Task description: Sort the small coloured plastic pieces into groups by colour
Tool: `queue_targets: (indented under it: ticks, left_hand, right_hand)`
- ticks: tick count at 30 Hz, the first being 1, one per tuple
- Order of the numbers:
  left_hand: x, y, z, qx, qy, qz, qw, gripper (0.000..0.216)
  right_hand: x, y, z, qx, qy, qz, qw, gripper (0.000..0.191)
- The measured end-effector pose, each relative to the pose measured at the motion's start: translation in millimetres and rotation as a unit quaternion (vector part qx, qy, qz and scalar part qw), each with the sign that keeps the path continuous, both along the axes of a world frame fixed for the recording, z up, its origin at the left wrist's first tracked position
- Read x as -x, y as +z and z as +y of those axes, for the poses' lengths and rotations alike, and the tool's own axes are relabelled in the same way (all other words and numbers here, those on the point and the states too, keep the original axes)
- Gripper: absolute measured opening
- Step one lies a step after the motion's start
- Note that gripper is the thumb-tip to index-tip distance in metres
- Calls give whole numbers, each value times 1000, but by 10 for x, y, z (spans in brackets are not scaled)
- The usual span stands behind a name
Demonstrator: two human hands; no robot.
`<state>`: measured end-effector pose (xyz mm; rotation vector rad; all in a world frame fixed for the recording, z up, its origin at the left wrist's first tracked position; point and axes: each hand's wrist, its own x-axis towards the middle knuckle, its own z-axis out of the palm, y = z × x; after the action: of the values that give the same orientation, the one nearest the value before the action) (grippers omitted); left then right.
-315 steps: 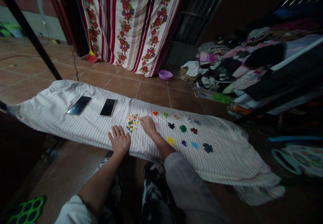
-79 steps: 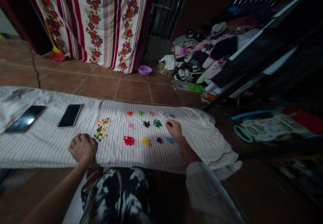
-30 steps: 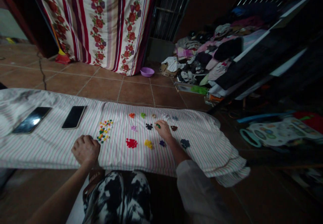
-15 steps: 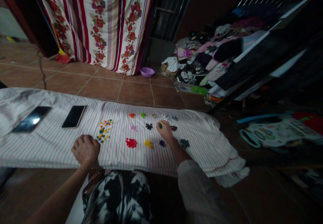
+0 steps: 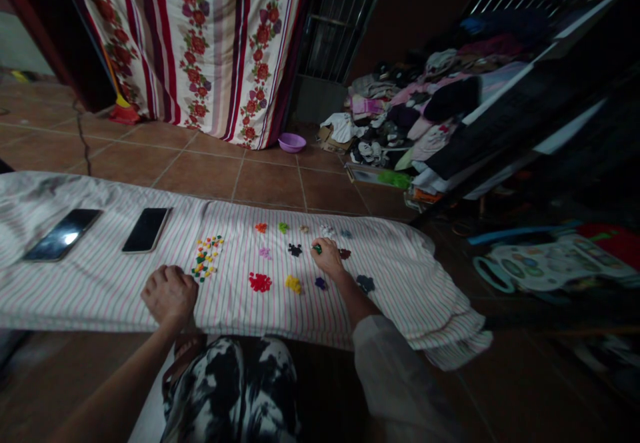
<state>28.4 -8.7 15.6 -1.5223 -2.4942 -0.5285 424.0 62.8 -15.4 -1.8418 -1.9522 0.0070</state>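
Head view shows the right hand [image 5: 327, 257] on the cloth [image 5: 100, 290], fingertips pinched together on green bits [image 5: 317, 249]. Black bits [image 5: 295, 250] lie just left of it, dark red bits [image 5: 345, 254] just right. The left hand [image 5: 169, 294] rests as a closed fist, near the mixed pile [image 5: 205, 258].

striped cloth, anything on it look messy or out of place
Mostly tidy. Single-colour clusters such as the red pile and yellow pile lie apart, but the mixed pile left of them is a loose scatter of many colours. The striped cloth is rumpled at its right end.
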Motion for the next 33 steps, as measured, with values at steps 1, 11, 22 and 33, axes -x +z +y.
queue_targets:
  ticks: [1, 11, 22, 33]
  left_hand:
    - [4, -7, 1, -2, -1, 1, 1000, 33]
    - [2, 9, -3, 5, -1, 1, 1000, 33]
    - [7, 5, -1, -3, -3, -20, 1000, 31]
    - [36, -67, -1, -15, -11, -27, 999, 32]
  right_hand:
    - [3, 13, -6, 4, -2, -3, 1000, 15]
    - [58, 165, -51, 42, -28, -35, 998, 27]
    - [-86, 130, -94, -25, -15, 39, 999, 28]
    - [-199, 142, -350, 70, -101, 40, 992, 38]
